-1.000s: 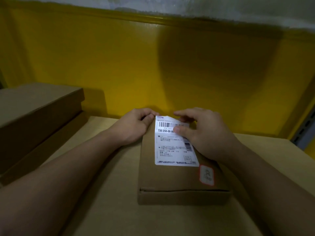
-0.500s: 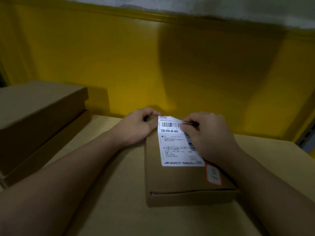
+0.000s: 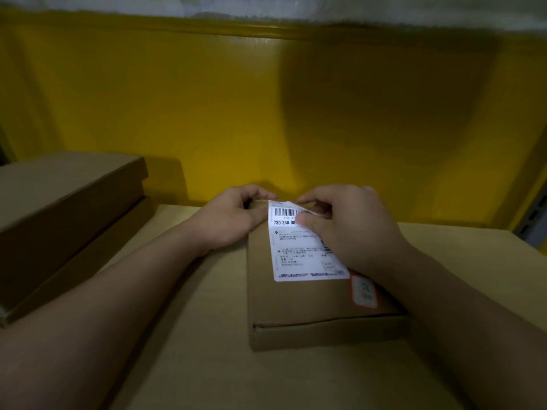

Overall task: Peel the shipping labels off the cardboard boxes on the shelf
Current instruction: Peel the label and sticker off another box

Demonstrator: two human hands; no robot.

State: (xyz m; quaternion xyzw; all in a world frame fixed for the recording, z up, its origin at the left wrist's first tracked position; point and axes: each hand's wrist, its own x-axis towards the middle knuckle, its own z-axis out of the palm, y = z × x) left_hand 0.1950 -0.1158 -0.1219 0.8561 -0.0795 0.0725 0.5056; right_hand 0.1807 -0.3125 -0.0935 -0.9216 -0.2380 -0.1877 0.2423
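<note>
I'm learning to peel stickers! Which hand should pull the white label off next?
Probably the right. The right hand pinches the label at its lifted top corner, while the left hand grips the box edge, steadying it.

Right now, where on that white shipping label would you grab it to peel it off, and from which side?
Take the shipping label by its far right corner, coming from the far end of the cardboard box. That corner curls up, where the right hand pinches it; the rest lies flat. Probably pull toward the near edge while the left hand steadies the box.
</note>
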